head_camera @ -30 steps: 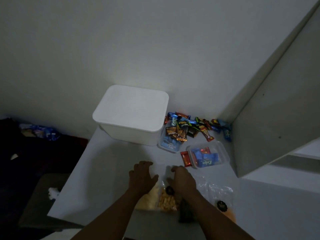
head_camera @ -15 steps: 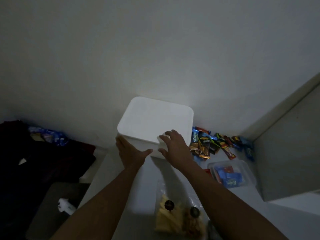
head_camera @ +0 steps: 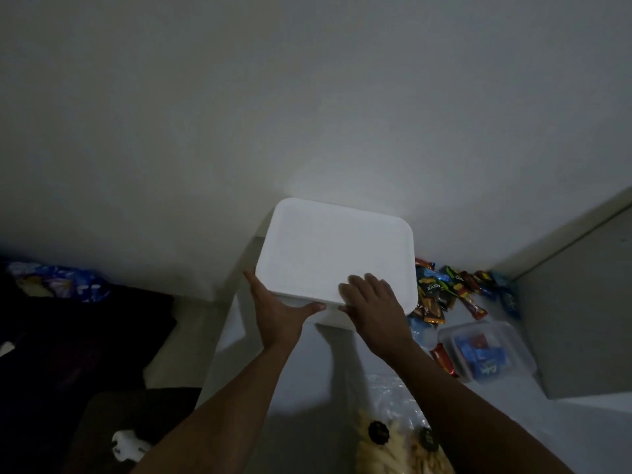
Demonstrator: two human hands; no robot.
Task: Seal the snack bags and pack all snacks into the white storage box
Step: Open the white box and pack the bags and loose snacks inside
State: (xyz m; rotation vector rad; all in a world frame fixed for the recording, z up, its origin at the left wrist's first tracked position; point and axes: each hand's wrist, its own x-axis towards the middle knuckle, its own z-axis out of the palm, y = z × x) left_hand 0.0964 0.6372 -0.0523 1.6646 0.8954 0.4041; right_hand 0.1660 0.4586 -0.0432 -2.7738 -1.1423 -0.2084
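The white storage box (head_camera: 335,248) stands at the back of the white table against the wall, with its lid on. My left hand (head_camera: 277,313) presses against its front left corner, fingers straight along the side and thumb along the front under the rim. My right hand (head_camera: 372,309) lies on the lid's front edge, fingers on top and thumb at the rim, pinching it. Clear snack bags (head_camera: 393,439) with yellow chips lie at the bottom, between my forearms. A pile of small wrapped snacks (head_camera: 444,292) lies right of the box.
A clear plastic container (head_camera: 513,340) holding blue and red packets sits right of my right arm. A grey cabinet side (head_camera: 581,319) bounds the table on the right. Left of the table edge are dark furniture (head_camera: 68,336) and a blue packet (head_camera: 58,282).
Both hands left the chip bags near the table's front and reached forward to the white box. The right hand settled on the lid's front edge, the left at the front left corner.
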